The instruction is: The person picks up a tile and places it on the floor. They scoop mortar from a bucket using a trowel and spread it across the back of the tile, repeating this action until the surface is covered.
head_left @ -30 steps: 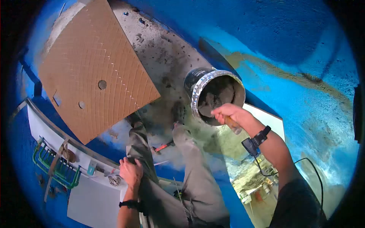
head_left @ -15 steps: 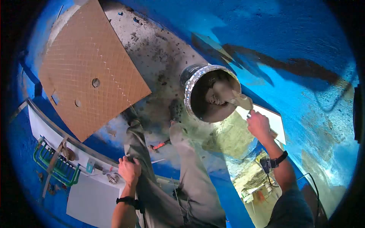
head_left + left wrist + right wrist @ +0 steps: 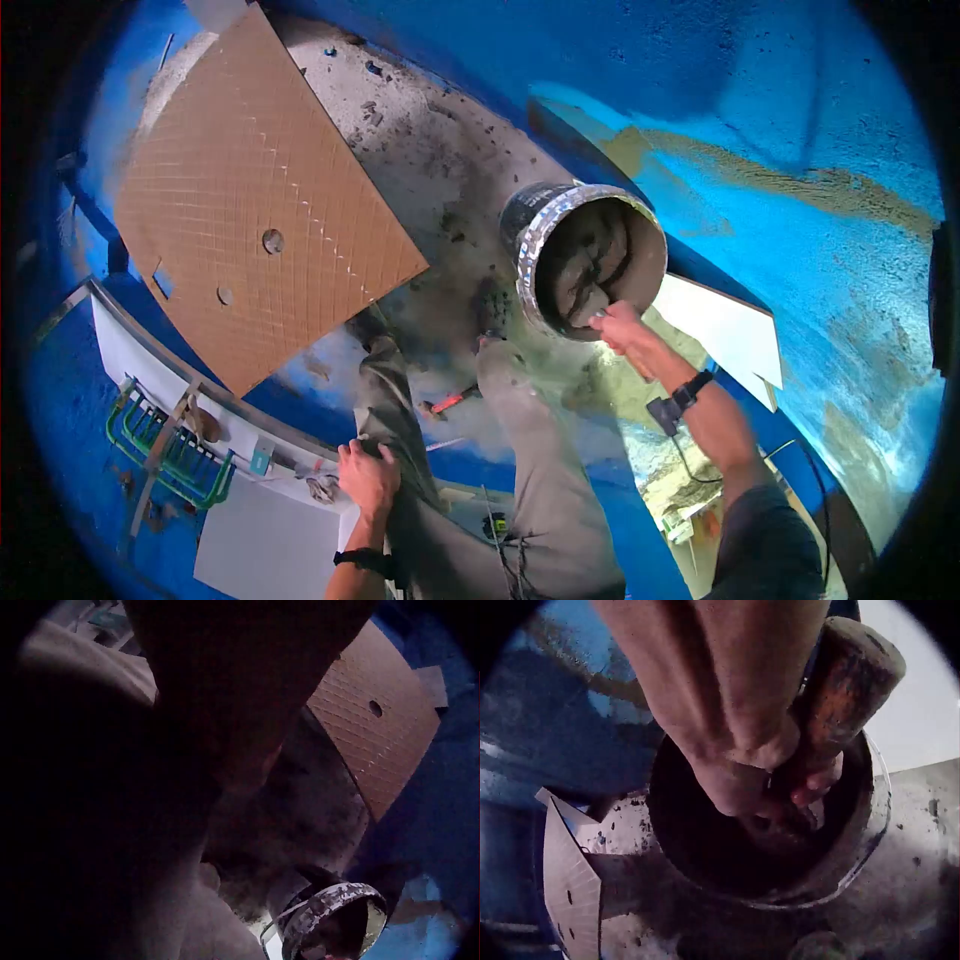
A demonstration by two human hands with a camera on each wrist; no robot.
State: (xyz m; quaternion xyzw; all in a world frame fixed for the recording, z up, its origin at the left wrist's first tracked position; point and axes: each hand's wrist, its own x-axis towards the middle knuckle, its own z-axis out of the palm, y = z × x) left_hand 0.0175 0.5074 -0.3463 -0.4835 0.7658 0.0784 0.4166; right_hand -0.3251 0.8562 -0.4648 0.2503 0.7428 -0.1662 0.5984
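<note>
My right hand [image 3: 628, 335] grips a trowel by its thick wooden handle [image 3: 847, 690] at the near rim of a bucket. The trowel's blade [image 3: 590, 306] reaches inside, against grey mortar [image 3: 598, 240]. The black bucket [image 3: 528, 255] has a rim spattered with pale dried mix. In the right wrist view the hand hangs over the bucket's mouth, and the blade is lost in the dark interior. My left hand [image 3: 368, 476] rests on the left knee of the trousers [image 3: 398, 410], holding nothing; the left wrist view shows it only as a dark shape.
A large brown ridged board [image 3: 330, 250] with cut holes leans at the left. A red-handled tool [image 3: 455, 400] lies between the feet. A white panel [image 3: 725, 330] stands right of the bucket, near the blue wall [image 3: 780, 90]. Green rods [image 3: 165, 460] sit at lower left.
The right hand and trowel swung right, out over the bucket's rim, half a second ago, then came back with the blade inside the bucket. The left hand has stayed on the knee.
</note>
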